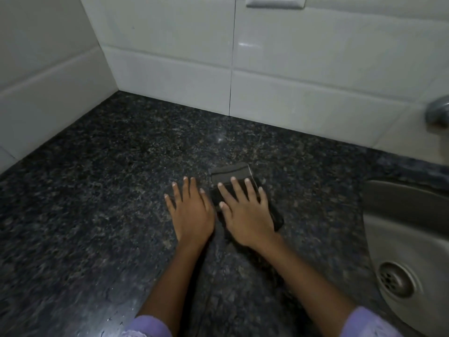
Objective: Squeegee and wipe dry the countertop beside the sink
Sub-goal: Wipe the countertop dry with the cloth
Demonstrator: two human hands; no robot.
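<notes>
A dark folded cloth (230,175) lies on the speckled black granite countertop (109,166), a little right of centre. My right hand (245,212) lies flat on top of the cloth with its fingers spread, covering the near half. My left hand (190,210) rests flat on the bare stone just left of the cloth, fingers apart, holding nothing. No squeegee is in view.
A steel sink (408,239) with a round drain (394,279) is set into the counter at the right. A metal tap (438,113) juts from the white tiled wall (279,69) at the far right. Tiled walls close off the counter at the back and left.
</notes>
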